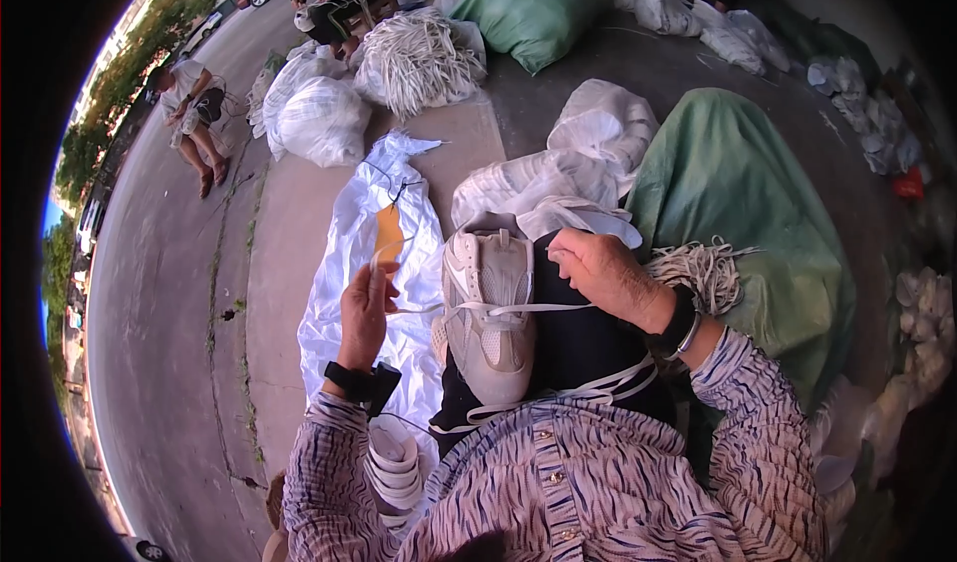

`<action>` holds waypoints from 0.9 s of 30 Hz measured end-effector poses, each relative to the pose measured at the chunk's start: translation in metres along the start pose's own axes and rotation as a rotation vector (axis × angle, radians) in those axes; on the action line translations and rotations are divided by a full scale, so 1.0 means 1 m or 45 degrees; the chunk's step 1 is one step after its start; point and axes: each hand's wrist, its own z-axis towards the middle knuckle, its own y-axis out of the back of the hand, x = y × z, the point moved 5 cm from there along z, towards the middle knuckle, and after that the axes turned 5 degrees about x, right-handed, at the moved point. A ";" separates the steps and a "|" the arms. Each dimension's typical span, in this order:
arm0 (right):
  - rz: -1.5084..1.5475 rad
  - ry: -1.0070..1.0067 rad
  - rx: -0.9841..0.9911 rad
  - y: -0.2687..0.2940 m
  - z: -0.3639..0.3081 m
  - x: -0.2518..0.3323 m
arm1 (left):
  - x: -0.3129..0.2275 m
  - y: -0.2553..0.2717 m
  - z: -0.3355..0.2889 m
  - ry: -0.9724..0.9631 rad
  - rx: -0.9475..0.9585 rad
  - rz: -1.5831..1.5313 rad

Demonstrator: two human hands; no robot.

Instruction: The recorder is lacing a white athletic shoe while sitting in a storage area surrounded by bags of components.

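A pale beige-and-white sneaker (503,348) rests on my lap over dark cloth, its toe toward me. A flat white shoelace (538,309) runs through its front eyelets and stretches out to both sides. My left hand (367,308) is closed, pinching the lace's left end beside the shoe. Right of the shoe, my right hand (608,275) is closed on the other end; its fingertips are partly hidden. Several loose laces (608,390) lie across my lap below the shoe. A coiled bunch of laces (703,275) hangs just beyond my right wrist.
A white plastic sack (344,293) with an orange patch lies at left. Clear bags (558,178) of shoes stand ahead, and a green sack (738,193) rises at right. Farther off are a bag of laces (419,58), another green sack (538,8) and a seated person (189,103).
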 end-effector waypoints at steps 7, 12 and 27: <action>0.360 -0.350 0.315 -0.036 -0.024 0.009 | -0.012 -0.069 -0.034 -0.127 0.293 0.462; 0.254 -0.277 0.373 -0.037 -0.018 0.011 | -0.023 -0.068 -0.045 0.003 0.590 0.781; -0.653 0.518 0.206 -0.044 -0.015 0.033 | -0.017 -0.072 -0.036 -0.019 0.324 -0.187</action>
